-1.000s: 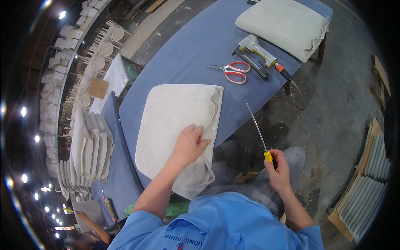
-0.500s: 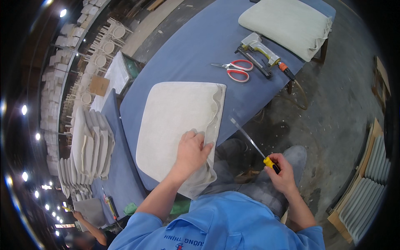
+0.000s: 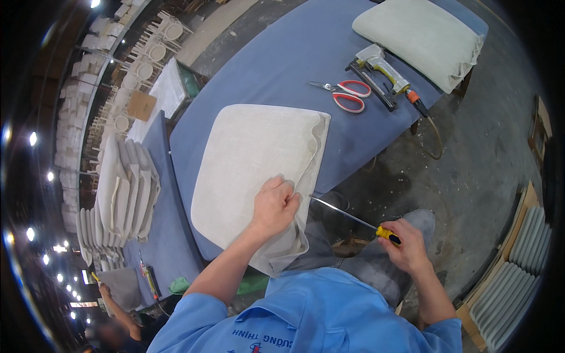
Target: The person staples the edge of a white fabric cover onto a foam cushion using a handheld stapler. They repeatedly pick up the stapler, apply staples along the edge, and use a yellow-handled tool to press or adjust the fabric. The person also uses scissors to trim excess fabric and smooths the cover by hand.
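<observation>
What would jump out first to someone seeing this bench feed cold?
The pale fabric seat cushion lying flat on the blue-covered table, with the left hand pressing its near corner. Just right of it, the right hand holds a yellow-handled tool whose thin metal shaft points at that corner. Farther back lie red-handled scissors, a staple gun and a second cushion.

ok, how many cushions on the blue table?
2. One cushion lies at the near edge under the left hand; the second cushion sits at the far end. Stacks elsewhere not counted.
</observation>
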Tool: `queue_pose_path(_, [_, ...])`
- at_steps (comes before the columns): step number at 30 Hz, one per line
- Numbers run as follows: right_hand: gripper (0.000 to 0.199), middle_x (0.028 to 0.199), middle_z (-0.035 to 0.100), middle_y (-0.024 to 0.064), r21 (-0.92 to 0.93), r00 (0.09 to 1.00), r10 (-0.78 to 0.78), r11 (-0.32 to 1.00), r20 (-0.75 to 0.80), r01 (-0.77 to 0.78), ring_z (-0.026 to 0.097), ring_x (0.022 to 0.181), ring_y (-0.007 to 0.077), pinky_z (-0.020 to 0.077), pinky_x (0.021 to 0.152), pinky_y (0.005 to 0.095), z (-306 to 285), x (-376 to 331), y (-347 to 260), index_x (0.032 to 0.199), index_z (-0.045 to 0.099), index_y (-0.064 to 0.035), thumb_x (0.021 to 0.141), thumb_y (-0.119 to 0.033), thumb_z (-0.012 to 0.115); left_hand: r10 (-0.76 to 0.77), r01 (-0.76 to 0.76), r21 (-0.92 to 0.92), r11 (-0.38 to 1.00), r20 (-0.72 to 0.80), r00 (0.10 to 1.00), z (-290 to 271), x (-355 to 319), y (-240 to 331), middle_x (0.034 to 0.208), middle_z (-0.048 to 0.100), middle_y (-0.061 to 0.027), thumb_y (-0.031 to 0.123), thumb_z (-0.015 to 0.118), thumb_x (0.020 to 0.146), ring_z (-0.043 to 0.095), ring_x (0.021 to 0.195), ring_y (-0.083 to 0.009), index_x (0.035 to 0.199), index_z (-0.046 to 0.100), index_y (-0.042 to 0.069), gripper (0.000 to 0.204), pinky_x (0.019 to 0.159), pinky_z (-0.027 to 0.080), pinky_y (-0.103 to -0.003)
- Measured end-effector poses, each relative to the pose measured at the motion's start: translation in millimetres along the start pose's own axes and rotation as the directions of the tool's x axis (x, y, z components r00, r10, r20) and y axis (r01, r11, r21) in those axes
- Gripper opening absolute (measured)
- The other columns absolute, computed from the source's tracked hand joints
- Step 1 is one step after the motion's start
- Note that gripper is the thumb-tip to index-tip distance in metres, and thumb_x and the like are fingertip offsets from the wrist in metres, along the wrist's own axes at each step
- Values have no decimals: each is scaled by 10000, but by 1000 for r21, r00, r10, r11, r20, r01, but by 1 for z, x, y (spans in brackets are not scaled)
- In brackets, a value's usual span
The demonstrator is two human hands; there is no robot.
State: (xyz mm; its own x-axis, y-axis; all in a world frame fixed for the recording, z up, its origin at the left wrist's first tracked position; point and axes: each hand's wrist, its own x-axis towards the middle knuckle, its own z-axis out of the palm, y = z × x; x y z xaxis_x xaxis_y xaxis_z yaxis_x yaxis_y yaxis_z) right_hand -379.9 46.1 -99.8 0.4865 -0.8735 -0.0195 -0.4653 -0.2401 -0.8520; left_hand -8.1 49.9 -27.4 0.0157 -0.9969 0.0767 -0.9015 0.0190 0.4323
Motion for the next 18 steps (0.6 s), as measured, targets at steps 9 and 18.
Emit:
queue_pose_path(9, [345, 1093, 696, 95, -167, 996, -74, 984, -49, 65, 735, 948, 333, 606, 785, 443, -12, 14, -8, 1206, 777, -140, 871, -137, 859, 26, -27, -15, 1000, -50, 998, 3, -1, -4, 801, 543, -131, 137, 762, 894, 590, 779, -356, 731, 524, 37, 305, 695, 461, -479])
queue_pose_path(18, [384, 1055, 669, 94, -301, 972, -222, 934, -75, 191, 694, 928, 320, 567, 774, 442, -22, 27, -14, 1195, 795, -141, 822, -99, 879, 11, -12, -26, 1000, -46, 999, 5, -1, -6, 805, 550, -128, 140, 763, 889, 596, 781, -356, 726, 529, 35, 304, 708, 473, -478])
